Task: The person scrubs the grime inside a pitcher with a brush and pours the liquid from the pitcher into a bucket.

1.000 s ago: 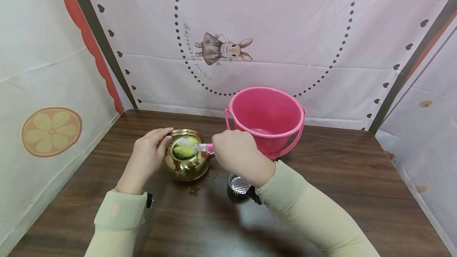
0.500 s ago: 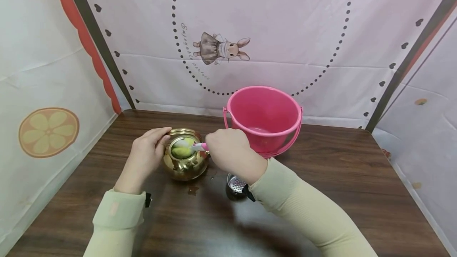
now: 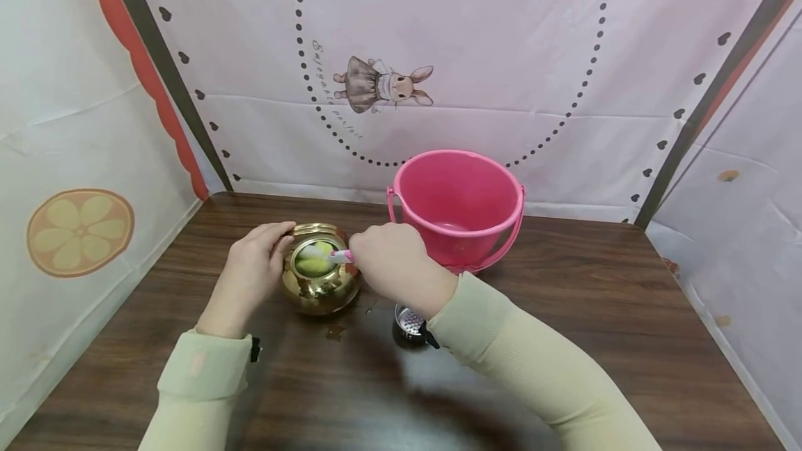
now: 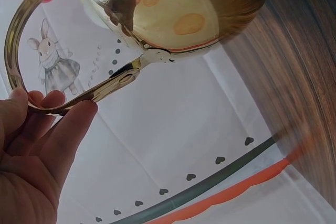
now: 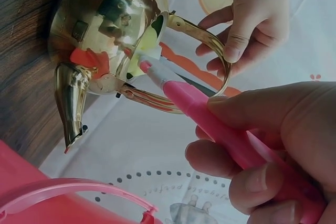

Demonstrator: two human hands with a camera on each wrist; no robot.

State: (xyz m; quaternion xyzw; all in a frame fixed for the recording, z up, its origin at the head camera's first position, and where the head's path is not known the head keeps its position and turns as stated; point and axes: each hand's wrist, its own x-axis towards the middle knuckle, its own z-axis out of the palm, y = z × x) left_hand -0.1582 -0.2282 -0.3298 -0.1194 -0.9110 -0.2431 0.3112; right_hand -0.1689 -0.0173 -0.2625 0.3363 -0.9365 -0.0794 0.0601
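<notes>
A shiny gold teapot (image 3: 321, 292) stands on the table, its round mouth facing up. My left hand (image 3: 253, 266) grips the teapot's arched handle (image 4: 16, 51), thumb and fingers on the curve. In my right hand (image 3: 395, 259) is a sponge brush (image 5: 191, 103) with a pink grip and a white neck, fingers wrapped around it. Its yellow-green and white sponge head (image 3: 315, 259) sits in the teapot's mouth, partly hidden by the rim. The spout (image 5: 71, 98) shows in the right wrist view.
A pink bucket (image 3: 460, 242) with a pink bail handle stands to the right, behind my right hand. A small metal strainer (image 3: 410, 322) with a perforated surface lies under my right wrist, partly covered. Small wet spots (image 3: 335, 332) mark the brown table (image 3: 301, 395) in front of the teapot.
My right hand has moved a little left toward the teapot, bringing the sponge head across its mouth. The left hand keeps its hold on the handle. The head view has shifted slightly.
</notes>
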